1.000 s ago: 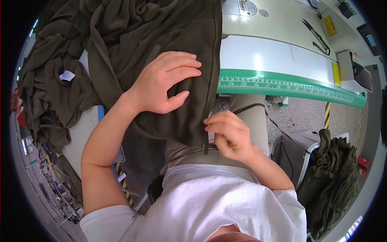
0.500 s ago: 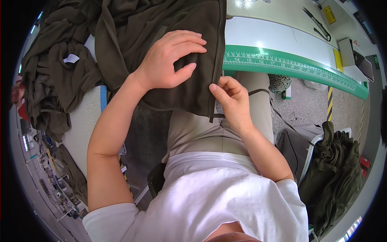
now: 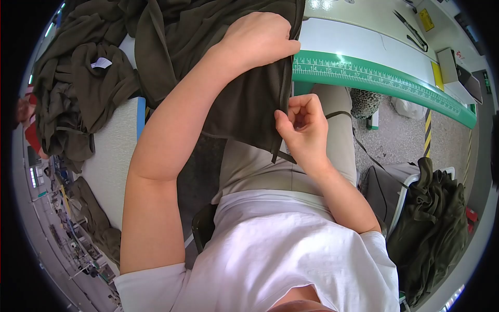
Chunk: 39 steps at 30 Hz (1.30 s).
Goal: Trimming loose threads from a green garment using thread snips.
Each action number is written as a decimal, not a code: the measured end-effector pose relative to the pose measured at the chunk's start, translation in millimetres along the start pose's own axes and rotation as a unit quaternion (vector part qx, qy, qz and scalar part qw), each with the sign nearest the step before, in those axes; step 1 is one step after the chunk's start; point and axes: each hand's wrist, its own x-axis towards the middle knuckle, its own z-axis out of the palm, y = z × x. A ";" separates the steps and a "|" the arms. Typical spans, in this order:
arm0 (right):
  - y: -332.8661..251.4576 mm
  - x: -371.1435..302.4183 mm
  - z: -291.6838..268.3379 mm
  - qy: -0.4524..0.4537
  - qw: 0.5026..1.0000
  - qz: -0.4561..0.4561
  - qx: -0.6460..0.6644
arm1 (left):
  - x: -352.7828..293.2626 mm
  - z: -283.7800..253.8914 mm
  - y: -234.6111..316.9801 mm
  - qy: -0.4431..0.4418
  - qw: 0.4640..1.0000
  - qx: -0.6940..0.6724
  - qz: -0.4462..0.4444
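Note:
A dark olive-brown fabric piece hangs over the table's near edge and down to my lap. Along its right side runs a narrow edging strip, with loose ends at the lower corner. My left hand is closed on the fabric's right edge, higher up; its fingertips are partly hidden. Lower down, my right hand pinches the same edge between thumb and curled fingers. A thin dark tape trails from behind my right hand across my leg to the right.
A green ruler-marked edge borders the white table on the right. Black thread snips or tweezers lie farther back. More brown fabric is heaped at left, beside a grey board. Dark green fabric hangs over a bin at right.
My left hand has moved from lying spread on the fabric, up and right, to close on its edge. My right hand stays low at the edge, its fingers more curled.

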 end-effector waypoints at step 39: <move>-60.1 60.2 -7.9 -0.053 0.962 -0.208 -0.170 | -122.2 30.4 -31.8 0.264 0.794 -0.547 -0.039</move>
